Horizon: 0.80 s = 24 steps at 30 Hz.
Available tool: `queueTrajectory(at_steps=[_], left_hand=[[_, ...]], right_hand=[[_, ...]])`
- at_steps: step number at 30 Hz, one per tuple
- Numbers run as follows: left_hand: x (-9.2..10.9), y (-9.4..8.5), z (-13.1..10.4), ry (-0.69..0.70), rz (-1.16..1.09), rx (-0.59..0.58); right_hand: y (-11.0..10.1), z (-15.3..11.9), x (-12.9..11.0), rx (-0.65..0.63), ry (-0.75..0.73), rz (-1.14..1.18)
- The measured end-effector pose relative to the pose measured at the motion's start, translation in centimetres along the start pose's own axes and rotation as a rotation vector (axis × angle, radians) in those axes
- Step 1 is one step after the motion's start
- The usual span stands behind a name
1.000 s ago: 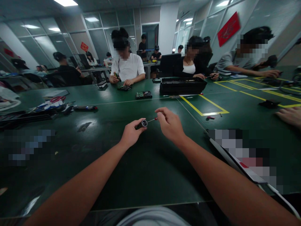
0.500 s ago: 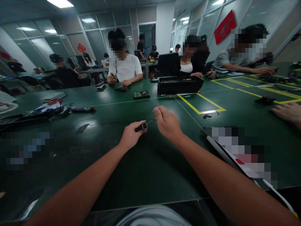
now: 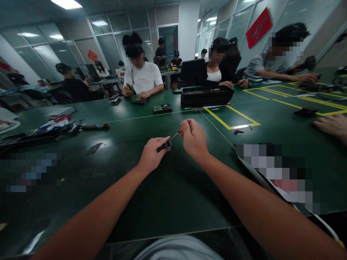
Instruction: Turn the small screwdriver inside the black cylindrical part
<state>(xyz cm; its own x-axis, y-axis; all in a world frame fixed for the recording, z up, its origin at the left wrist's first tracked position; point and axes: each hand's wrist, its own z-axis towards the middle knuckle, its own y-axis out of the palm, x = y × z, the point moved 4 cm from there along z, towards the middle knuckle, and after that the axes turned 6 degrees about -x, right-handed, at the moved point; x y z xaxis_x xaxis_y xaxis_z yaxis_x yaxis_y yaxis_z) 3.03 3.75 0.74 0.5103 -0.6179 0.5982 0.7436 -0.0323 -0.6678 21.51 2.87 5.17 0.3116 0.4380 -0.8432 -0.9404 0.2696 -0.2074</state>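
Note:
My left hand (image 3: 153,153) is closed around a small dark cylinder (image 3: 168,144) whose round, light-rimmed end faces me. Just right of it, my right hand (image 3: 193,139) pinches the red handle of a thin screwdriver (image 3: 175,135). The metal shaft slants down to the left, and its tip is at the rim of the cylinder; whether it touches cannot be made out. Both hands are above the green table (image 3: 168,202).
Ahead are a black box (image 3: 207,96) and a green circuit board (image 3: 162,108). At left lie a dark pen-like tool (image 3: 95,126) and gloves (image 3: 55,124). A white-edged item (image 3: 282,191) is by my right forearm. Another person's hand (image 3: 332,126) rests at far right.
My right hand has moved slightly right and up, with the screwdriver's handle a little farther from the cylinder. The cylinder has shifted slightly right.

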Motion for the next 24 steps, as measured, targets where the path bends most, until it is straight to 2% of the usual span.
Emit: queueTrajectory(at_steps=[3, 6, 11, 24], left_hand=[[0.2, 0.0, 0.1, 0.008, 0.032, -0.012], [0.0, -0.1, 0.2, -0.039, 0.011, -0.016], [-0.1, -0.3, 0.2, -0.09, -0.002, -0.003], [0.3, -0.6, 0.0, -0.175, -0.014, 0.008]], right_hand=[[-0.7, 0.6, 1.9, 0.151, 0.199, 0.204], [-0.8, 0.7, 2.3, 0.215, 0.171, 0.202], [0.0, 0.1, 1.2, 0.135, 0.052, 0.156], [-0.1, -0.5, 0.2, 0.065, -0.009, 0.036]])
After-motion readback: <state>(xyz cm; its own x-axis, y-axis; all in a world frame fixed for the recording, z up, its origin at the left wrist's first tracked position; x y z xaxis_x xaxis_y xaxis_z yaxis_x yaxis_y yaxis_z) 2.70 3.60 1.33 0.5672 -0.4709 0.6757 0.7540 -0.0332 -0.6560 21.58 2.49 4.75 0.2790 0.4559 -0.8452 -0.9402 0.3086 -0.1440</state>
